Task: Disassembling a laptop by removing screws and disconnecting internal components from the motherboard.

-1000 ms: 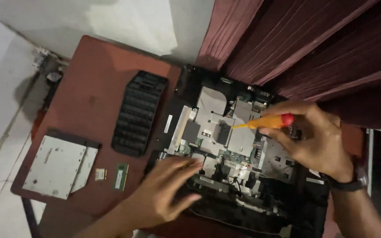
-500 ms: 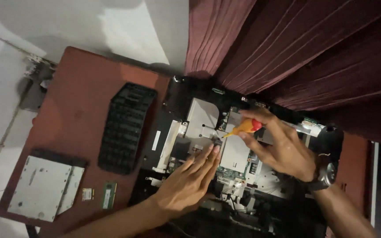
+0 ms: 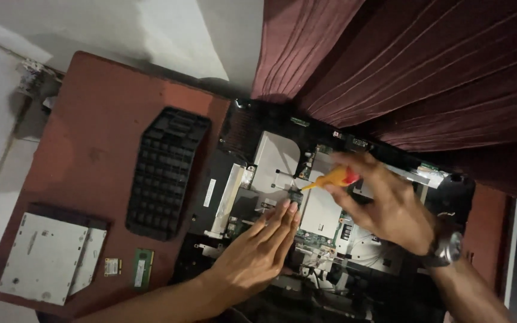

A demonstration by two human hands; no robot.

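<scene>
Head view: screwdriver (image 3: 329, 178) tip on the opened laptop chassis (image 3: 306, 215), right of the detached keyboard (image 3: 166, 170).
Right hand (image 3: 384, 206) clamps the handle; left hand (image 3: 258, 254), fingers flat and together, steadies the board. Tip seating is unclear; a slip could probably gouge nearby components.

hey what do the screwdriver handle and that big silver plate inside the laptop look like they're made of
The screwdriver in the right hand has a handle that looks like plastic: glossy, translucent yellow-orange with a red end. The silver plate in the opened laptop seems to be sheet metal, judging by its flat, dull grey sheen.
</scene>
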